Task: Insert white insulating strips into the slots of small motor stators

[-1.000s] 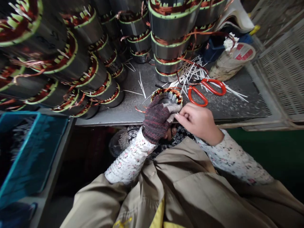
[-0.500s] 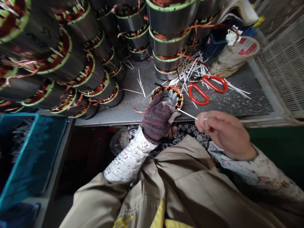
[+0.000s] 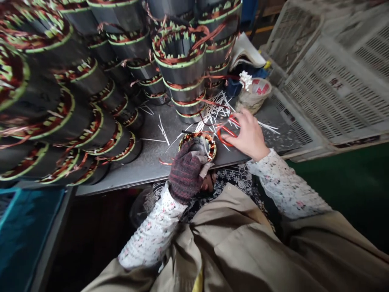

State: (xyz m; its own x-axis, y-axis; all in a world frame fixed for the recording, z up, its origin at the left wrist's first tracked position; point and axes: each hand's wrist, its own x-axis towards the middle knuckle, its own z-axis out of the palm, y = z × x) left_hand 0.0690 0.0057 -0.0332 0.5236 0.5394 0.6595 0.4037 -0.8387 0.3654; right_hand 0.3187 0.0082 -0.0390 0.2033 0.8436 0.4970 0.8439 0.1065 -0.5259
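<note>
My left hand (image 3: 186, 175), in a dark knitted glove with pale wrapping on some fingers, is closed around the near side of a small stator (image 3: 214, 151) with copper windings. The stator sits at the table's front edge, its open ring facing up, and the hand hides part of it. To its right, my bare right hand (image 3: 251, 136) has its thumb and fingers closed on the red handles of a pair of scissors (image 3: 220, 137). The scissors' blades are hard to make out. White tie strips (image 3: 217, 106) lie scattered just behind the scissors.
Tall stacks of wound stators (image 3: 185, 87) line the back and left of the table (image 3: 152, 160). A tape-wrapped container (image 3: 254, 97) stands at the back right, near white slatted crates (image 3: 331, 85). A teal bin (image 3: 27, 231) is at lower left.
My right hand has let go of the white strip at the stator and moved forward onto the scissors. My left hand stays on the stator. The view has shifted rightward.
</note>
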